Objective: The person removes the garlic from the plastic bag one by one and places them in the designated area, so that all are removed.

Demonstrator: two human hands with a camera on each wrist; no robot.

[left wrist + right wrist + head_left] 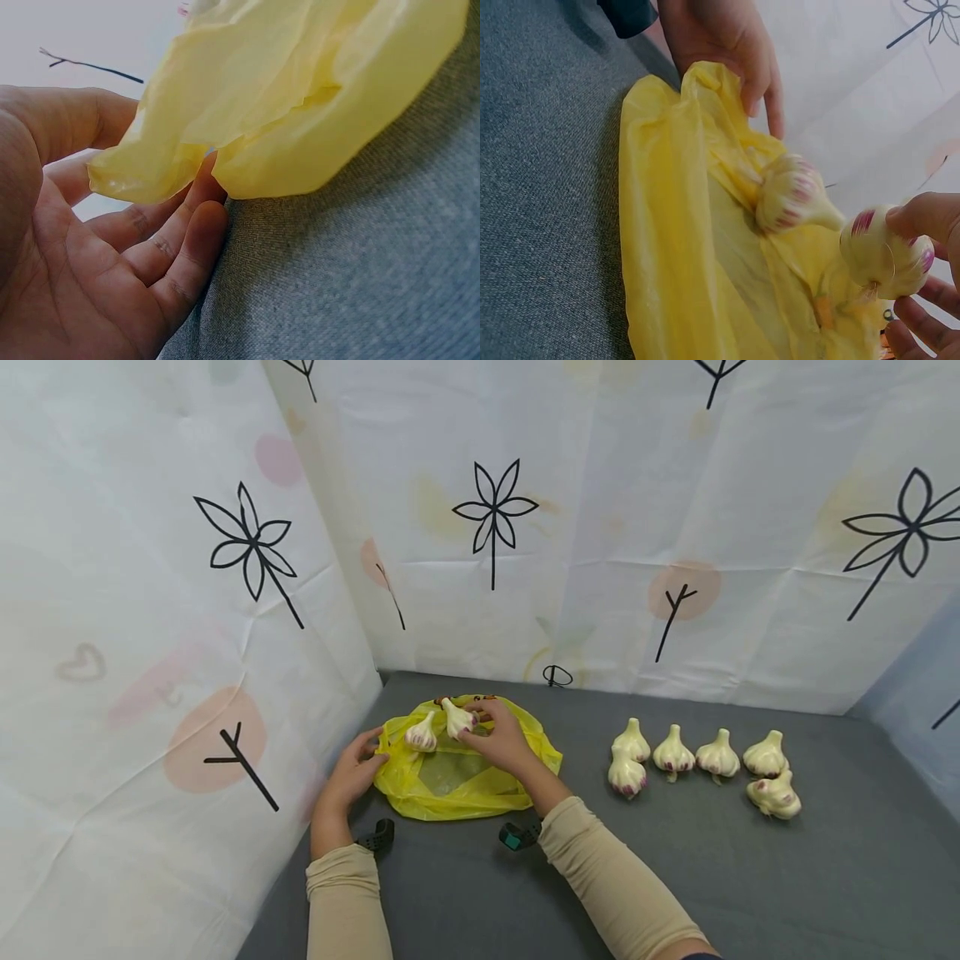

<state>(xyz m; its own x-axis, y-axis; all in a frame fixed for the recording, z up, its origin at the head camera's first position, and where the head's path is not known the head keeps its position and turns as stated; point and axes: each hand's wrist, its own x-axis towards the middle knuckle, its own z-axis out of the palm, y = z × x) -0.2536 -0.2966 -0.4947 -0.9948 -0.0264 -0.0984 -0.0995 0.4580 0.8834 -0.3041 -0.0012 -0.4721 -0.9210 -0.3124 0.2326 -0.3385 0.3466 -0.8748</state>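
Observation:
Thumb and fingertips of my right hand [498, 735] pinch a garlic bulb [457, 720] over the far left part of a yellow plastic bag [450, 806]. Its purple-streaked underside shows close up in the right wrist view. Another garlic bulb [791, 196] lies just inside the bag's left side, neck towards the held one. The bag lies spread with its mouth open. At its left edge, my left hand [352, 777] touches the plastic with loosely bent fingers [187, 255], some fingertips hidden behind the yellow film.
Several more garlic bulbs [717, 754] stand and lie in a loose row to the right on the grey tabletop [675, 877]. A patterned white sheet [592, 527] rises behind the table, and another stretch of it stands close on the left. Black wrist devices [519, 835] sit at both wrists.

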